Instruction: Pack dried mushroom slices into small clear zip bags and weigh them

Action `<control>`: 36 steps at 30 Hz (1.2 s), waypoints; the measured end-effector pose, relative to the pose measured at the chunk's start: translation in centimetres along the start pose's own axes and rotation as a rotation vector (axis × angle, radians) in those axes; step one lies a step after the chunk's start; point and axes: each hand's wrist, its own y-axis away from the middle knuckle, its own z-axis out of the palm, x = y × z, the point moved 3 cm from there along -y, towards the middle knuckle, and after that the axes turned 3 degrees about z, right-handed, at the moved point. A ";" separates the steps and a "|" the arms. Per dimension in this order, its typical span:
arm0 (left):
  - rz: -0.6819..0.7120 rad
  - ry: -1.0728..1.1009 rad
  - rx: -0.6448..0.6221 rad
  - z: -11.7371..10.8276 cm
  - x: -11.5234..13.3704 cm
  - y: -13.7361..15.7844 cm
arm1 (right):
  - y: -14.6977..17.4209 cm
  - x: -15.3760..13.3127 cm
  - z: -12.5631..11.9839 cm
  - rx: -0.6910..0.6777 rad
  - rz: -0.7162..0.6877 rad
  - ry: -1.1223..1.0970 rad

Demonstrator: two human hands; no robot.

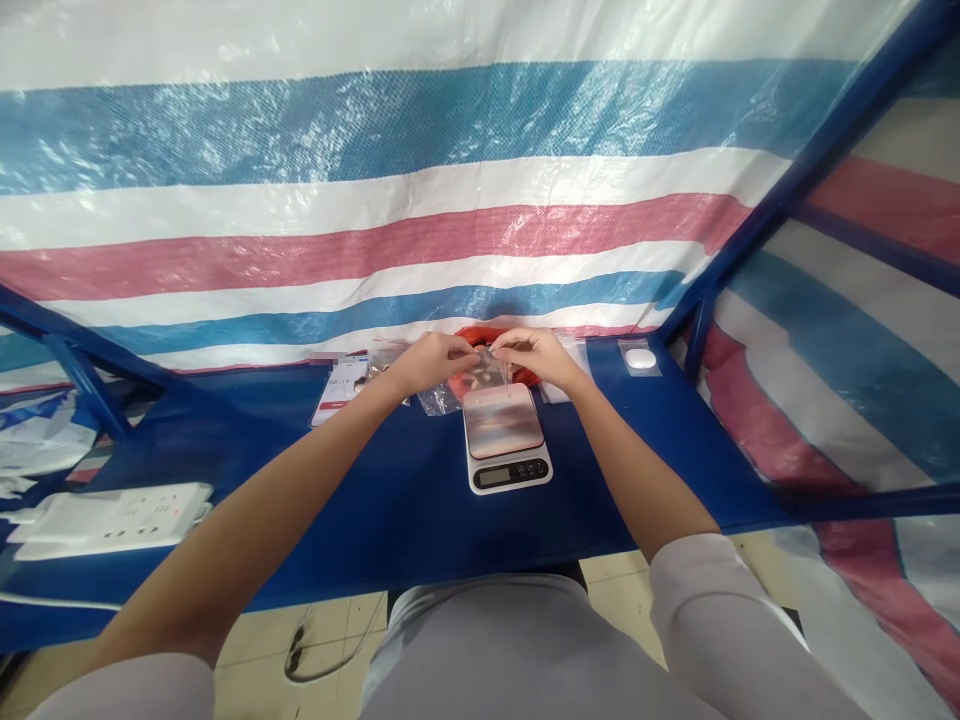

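My left hand (435,360) and my right hand (538,356) are close together just beyond a white kitchen scale (504,442). Fingers and thumb are pinched on each. Between them hangs a small clear plastic bag (504,372), gripped near its top edge; its contents are too small to make out. Directly behind the hands lies an open red bag (531,378), partly covered by my fingers. The scale's shiny platform carries nothing visible, and its display looks dark.
Left of the hands lie a phone (339,392) with a lit screen and some clear plastic bags (439,400). A white oval object (640,359) in clear wrapping sits at the far right. A power strip (120,522) occupies the table's left end. Striped sheeting (375,220) rises behind.
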 end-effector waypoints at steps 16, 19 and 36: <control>-0.077 0.517 0.152 7.4 0.7 -2.1 | 4.0 4.3 -5.4 0.233 0.170 -0.113; -0.121 0.577 0.109 8.7 0.8 -2.7 | 4.2 4.9 -6.8 0.243 0.182 -0.102; -0.220 0.839 0.240 15.2 2.7 -7.7 | 4.6 8.7 -12.8 0.381 0.282 -0.190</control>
